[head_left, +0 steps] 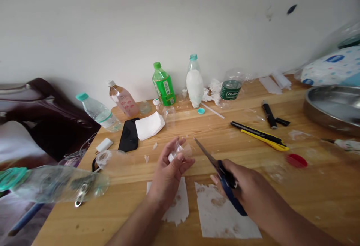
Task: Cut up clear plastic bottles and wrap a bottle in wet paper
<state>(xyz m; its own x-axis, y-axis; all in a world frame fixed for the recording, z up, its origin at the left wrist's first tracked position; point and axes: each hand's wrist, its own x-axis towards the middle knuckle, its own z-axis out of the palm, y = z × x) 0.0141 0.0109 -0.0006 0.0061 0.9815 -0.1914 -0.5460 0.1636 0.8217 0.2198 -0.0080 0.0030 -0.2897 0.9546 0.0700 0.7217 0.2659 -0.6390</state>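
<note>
My left hand [168, 171] pinches a small clear plastic bottle-top piece with a white cap [177, 152] above the wooden table [247, 152]. My right hand [242, 186] grips blue-handled scissors [218, 171]; their blades point up and left toward the plastic piece, a short gap away. Two stained white paper sheets [225, 216] lie under my hands.
Along the wall stand several bottles, including a green one [163, 84] and a white-filled one [194, 83]. A black phone [129, 139], tissue stack [149, 125], yellow utility knife [264, 135], black marker [269, 115], red cap [297, 160], steel bowl [332, 109] and a clear bottle [59, 184] at left.
</note>
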